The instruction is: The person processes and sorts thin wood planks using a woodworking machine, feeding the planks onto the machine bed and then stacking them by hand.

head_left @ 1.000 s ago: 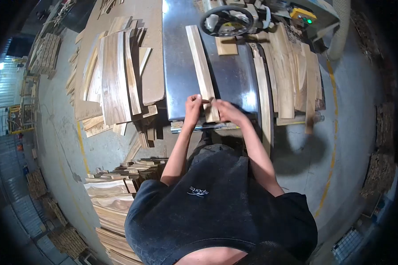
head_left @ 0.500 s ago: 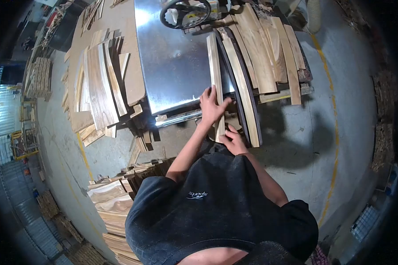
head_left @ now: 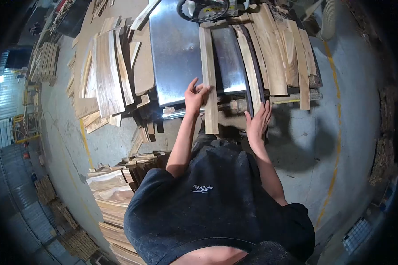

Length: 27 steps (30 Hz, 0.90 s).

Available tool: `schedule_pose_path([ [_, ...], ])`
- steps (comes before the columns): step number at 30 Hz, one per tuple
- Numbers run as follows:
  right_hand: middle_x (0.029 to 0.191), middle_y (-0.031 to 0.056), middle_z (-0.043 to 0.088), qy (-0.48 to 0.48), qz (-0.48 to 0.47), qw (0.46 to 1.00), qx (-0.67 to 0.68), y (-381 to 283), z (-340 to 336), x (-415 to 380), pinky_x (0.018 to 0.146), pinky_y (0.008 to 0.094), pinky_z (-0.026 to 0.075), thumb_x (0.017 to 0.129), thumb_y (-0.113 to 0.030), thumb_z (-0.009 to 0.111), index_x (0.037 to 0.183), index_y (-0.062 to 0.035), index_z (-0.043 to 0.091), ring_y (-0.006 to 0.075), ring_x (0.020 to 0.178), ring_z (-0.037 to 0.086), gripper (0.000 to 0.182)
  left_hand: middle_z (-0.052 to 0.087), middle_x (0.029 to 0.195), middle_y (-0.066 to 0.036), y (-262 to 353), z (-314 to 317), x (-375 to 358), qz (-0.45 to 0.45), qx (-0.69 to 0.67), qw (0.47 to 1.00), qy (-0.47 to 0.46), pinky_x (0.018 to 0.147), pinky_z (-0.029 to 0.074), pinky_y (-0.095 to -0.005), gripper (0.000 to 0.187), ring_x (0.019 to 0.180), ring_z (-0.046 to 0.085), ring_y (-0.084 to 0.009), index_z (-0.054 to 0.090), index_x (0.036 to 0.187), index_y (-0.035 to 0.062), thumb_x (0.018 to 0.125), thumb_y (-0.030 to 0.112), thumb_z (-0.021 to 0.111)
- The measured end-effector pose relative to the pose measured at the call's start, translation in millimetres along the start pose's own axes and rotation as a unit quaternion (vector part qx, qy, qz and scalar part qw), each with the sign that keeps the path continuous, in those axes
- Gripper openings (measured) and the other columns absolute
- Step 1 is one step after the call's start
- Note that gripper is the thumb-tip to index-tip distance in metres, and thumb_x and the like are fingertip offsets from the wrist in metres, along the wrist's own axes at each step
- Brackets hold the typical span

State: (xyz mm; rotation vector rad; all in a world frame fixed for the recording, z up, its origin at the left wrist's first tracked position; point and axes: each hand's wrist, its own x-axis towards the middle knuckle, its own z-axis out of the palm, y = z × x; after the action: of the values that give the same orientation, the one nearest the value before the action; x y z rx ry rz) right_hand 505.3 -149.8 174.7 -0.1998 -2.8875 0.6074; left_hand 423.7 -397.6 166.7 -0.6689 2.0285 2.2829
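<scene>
A pale narrow wooden strip lies lengthwise on the shiny metal table, its near end jutting past the front edge. My left hand is at the strip's left side, fingers apart, with the tips against its edge. To the right, a curved pale wooden piece lies between dark curved edge bands. My right hand rests over its near end, fingers stretched out and thumb apart on the left, hiding that end.
A black handwheel stands at the back of the metal table. Loose boards lie on the left and more boards on the right. Stacked wood stands beside me at the left. A ribbed hose hangs back right.
My right hand has moved from the strip's near end to the dark-edged piece, which sits farther forward. My left hand has shifted left, and the strip lies apart from the curved piece.
</scene>
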Motion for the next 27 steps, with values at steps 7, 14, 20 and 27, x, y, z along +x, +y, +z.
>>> schedule_pose_path([
  [7,0.111,0.0193,0.064,0.047,0.047,0.980,0.186,-6,1,10,0.091,0.0427,0.048,0.091,-0.012,0.068,0.109,0.0017,0.059,0.0340,0.107,0.062,0.025,0.071,0.105,-0.018,-4,-14,4,0.193,0.283,0.935,0.097,0.082,0.056,-0.0344,0.046,0.091,0.071,-0.0260,0.065,0.119,-0.0004,0.076,0.008,0.078],
  [14,0.091,0.0125,0.071,0.041,0.075,0.965,0.250,-32,-39,19,0.068,0.0293,0.053,0.089,-0.008,0.070,0.111,-0.0001,0.062,0.0147,0.078,0.067,0.025,0.066,0.096,-0.015,-1,6,-1,0.181,0.254,0.946,0.092,0.074,0.053,-0.0369,0.041,0.076,0.064,-0.0265,0.068,0.112,0.0061,0.073,0.015,0.080],
  [20,0.106,0.0117,0.069,-0.103,0.083,0.875,0.466,-86,-6,26,0.083,0.0277,0.053,0.092,-0.003,0.065,0.112,0.0018,0.064,0.0145,0.094,0.066,0.020,0.069,0.104,-0.015,18,2,-17,0.199,0.130,0.966,0.105,0.080,0.052,-0.0343,0.035,0.090,0.065,-0.0197,0.065,0.119,0.0007,0.090,0.021,0.069],
  [27,0.121,0.0123,0.065,-0.195,0.031,0.831,0.521,-140,15,48,0.097,0.0286,0.047,0.096,-0.006,0.061,0.127,0.0031,0.057,0.0168,0.110,0.062,0.032,0.071,0.093,-0.007,30,-27,-6,0.085,0.013,0.996,0.036,0.074,0.052,-0.0304,0.031,0.088,0.063,-0.0117,0.064,0.114,-0.0024,0.089,0.016,0.068],
])
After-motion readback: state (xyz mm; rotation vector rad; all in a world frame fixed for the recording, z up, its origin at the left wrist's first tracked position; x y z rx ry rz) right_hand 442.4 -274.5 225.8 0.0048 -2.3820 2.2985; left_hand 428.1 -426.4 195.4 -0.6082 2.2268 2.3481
